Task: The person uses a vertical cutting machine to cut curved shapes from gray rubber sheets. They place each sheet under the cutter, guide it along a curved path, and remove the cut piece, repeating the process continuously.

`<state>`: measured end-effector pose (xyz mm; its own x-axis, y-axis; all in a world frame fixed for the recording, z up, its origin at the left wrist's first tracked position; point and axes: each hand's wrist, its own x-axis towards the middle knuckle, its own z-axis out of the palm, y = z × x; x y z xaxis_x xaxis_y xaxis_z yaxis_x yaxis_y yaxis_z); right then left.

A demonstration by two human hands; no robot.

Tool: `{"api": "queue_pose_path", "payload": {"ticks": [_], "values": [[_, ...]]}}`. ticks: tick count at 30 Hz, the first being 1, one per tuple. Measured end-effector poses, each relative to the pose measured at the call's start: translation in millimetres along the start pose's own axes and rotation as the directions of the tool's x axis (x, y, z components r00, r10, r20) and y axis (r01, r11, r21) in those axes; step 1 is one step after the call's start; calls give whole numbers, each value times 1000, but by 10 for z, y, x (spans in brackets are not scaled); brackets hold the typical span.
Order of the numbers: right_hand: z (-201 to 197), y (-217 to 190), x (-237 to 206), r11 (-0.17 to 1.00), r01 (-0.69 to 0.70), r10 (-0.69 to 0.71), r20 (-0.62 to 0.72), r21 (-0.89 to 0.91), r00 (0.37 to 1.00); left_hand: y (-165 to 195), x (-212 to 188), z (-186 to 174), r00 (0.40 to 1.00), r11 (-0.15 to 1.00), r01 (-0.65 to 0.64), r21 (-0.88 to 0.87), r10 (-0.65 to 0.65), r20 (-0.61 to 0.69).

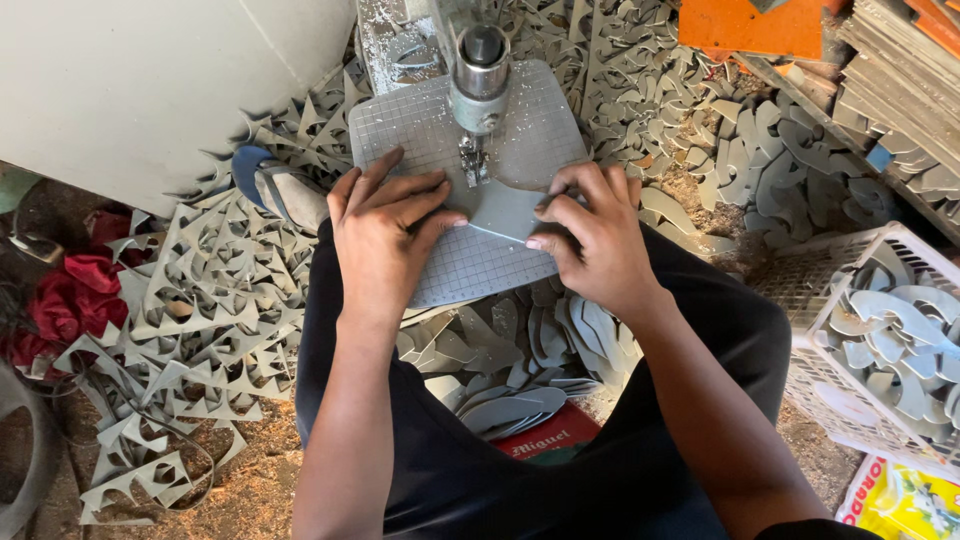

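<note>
Head view looks down on 2 hands pinning a grey cut piece (503,210) flat on the gridded machine plate (420,125), just under the needle foot (472,160), so it feeds straight. Left hand (385,235) lies spread, fingertips pressing the piece's near edge; right hand (590,235) curls over its other side, fingers bent down on it. Grey offcut scraps (190,310) lie heaped around, and finished shapes fill a white basket (800,300) at right
</note>
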<state>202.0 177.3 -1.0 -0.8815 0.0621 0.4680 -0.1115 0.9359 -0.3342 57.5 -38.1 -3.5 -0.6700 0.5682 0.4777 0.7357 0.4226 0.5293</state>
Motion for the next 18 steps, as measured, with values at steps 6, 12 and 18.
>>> {"api": "queue_pose_path", "payload": {"ticks": [6,12,18], "values": [[22,-1,0,1000,-19,20,19,-23,1000,-15,4,9,1000,1000,-10,-6,10,5],[49,-17,1,999,-31,31,0,-35,1000,-24,7,11,1000,1000,-3,-7,3,25],[71,-5,5,998,-54,54,5,-37,999,-13,-3,51,999,1000,4,9,-4,46]]}}
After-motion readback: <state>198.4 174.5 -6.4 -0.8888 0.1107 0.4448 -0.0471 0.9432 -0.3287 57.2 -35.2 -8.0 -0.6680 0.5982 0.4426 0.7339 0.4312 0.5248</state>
